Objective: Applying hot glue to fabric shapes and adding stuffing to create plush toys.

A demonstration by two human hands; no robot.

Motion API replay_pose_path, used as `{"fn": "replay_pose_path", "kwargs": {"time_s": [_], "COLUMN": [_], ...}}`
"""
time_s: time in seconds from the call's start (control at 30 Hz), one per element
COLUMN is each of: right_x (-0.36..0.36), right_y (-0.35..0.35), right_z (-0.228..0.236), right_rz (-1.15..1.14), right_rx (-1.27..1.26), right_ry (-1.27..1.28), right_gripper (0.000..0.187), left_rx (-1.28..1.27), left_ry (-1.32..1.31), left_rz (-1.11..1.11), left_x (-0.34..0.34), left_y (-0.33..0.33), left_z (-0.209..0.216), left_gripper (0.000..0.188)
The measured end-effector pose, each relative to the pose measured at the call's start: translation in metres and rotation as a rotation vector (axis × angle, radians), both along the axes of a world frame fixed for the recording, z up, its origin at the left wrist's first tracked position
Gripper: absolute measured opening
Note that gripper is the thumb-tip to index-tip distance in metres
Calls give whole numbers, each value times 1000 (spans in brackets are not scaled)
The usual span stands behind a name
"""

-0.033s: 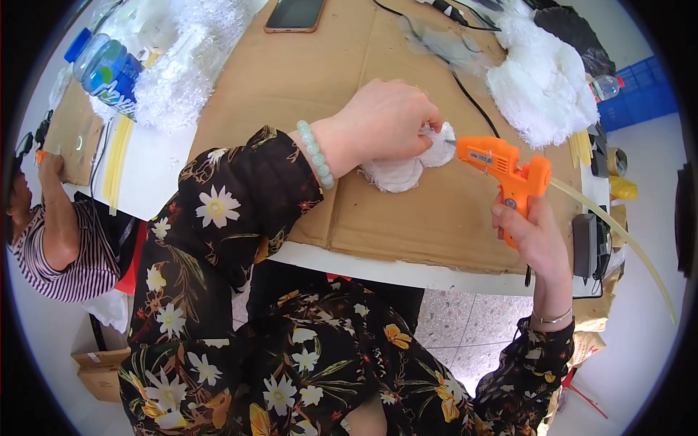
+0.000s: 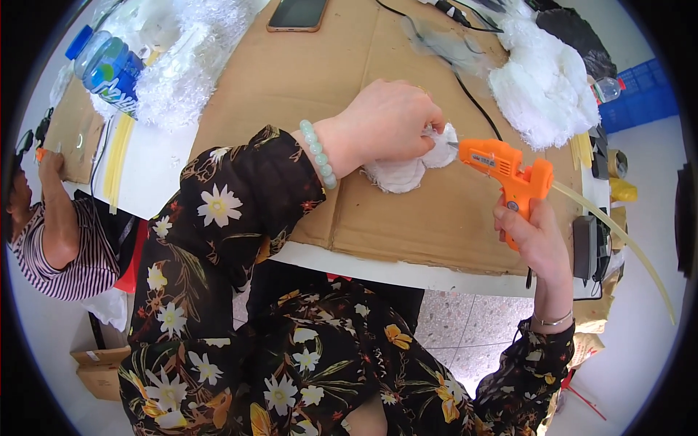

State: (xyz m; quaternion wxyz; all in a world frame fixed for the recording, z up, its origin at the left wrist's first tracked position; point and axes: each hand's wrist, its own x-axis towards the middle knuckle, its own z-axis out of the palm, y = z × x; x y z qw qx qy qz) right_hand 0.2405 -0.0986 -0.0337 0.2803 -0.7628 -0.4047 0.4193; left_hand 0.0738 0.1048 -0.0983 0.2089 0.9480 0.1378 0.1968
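Note:
My left hand (image 2: 385,120) is closed on a small white fluffy fabric piece (image 2: 398,174), pinching its right end against the brown cardboard sheet (image 2: 305,87). A pale green bead bracelet sits on that wrist. My right hand (image 2: 536,236) grips the handle of an orange hot glue gun (image 2: 505,166). Its nozzle points left and touches or nearly touches the fabric just beside my left fingers. A long pale glue stick (image 2: 618,232) juts out behind the gun to the right.
A phone (image 2: 297,14) lies at the cardboard's far edge. White fluffy piles sit at right (image 2: 545,87) and left (image 2: 174,65), near a blue-labelled bottle (image 2: 109,69). A black cable (image 2: 472,102) crosses the cardboard. Another person (image 2: 58,240) works at left.

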Motion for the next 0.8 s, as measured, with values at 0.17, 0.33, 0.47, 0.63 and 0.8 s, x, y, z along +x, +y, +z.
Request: {"fn": "replay_pose_path", "kwargs": {"time_s": [0.17, 0.33, 0.47, 0.63, 0.8], "right_x": [-4, -10, -14, -14, -18], "right_y": [-4, -5, -7, -11, -11], "right_z": [4, 8, 11, 7, 9], "right_rz": [-2, -37, -18, -22, -51], "right_rx": [-8, -4, -11, -10, 13], "right_ry": [-45, -17, -14, -1, 16], "right_gripper": [18, 17, 16, 14, 11], "left_rx": [-9, -3, 2, -3, -15], "left_ry": [-51, -59, -34, -44, -22], "left_rz": [-31, -42, -42, -46, -36], "left_x": [2, 1, 1, 2, 0], "left_y": [2, 2, 2, 2, 1], "left_z": [-6, -6, -5, -6, -2], "left_gripper": [18, 18, 19, 19, 18]}}
